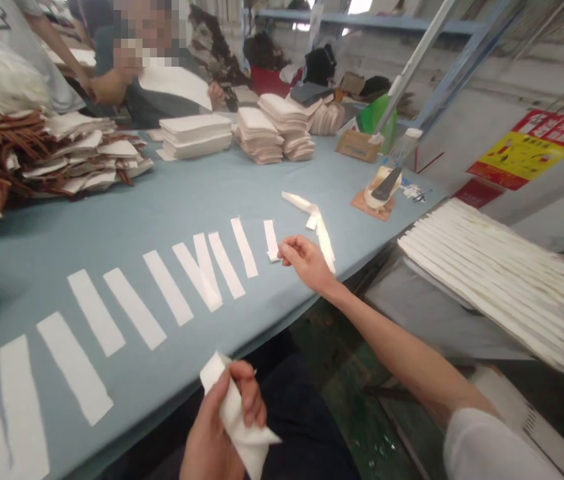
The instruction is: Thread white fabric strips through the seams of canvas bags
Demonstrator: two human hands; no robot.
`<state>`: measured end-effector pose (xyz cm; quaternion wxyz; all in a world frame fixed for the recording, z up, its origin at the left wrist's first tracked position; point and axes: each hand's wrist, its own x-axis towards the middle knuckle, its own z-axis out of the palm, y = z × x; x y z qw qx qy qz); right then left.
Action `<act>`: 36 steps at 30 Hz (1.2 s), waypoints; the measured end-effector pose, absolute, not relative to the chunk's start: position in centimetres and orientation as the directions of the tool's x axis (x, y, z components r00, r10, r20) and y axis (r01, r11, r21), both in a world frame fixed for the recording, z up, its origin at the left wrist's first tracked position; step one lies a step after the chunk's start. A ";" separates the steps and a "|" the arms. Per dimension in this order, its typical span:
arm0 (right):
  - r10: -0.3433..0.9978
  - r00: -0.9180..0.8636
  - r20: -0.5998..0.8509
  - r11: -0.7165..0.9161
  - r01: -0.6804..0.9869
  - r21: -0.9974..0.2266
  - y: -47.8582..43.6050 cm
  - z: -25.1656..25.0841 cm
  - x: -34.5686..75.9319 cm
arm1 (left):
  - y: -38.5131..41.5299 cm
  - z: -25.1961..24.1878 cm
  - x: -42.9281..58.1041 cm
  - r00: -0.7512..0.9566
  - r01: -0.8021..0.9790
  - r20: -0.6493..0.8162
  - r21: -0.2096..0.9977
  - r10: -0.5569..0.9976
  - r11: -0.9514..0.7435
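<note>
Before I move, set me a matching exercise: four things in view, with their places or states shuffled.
1. left hand
2. right hand
3. red-and-yellow poster
4. brown-and-white heap

A. on the wall
B. gripping folded white material
C. left side of the blue table
D. beside a short white strip

Pairs: 1-B, 2-D, 3-A, 4-C

The right arm [397, 343] is wearing a plain, pale grey-white short sleeve [487, 447]; the fabric is forming a soft, rounded edge and leaving the forearm uncovered down to the wrist. The right hand [307, 262] and the left hand [215, 427] are both showing bare, with five-fingered human outlines. Dark, near-black trousers [307, 413] are covering the lap, while shadow is obscuring seams and finer cloth detail.
</note>
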<state>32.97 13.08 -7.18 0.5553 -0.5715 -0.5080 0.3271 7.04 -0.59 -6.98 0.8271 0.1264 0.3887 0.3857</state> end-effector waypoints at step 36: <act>0.967 -0.201 -0.155 -0.144 0.068 -0.987 -1.1 -4.7 22.4 | 1.1 -5.5 4.7 0.040 -0.428 -0.409 0.818 0.912 0.385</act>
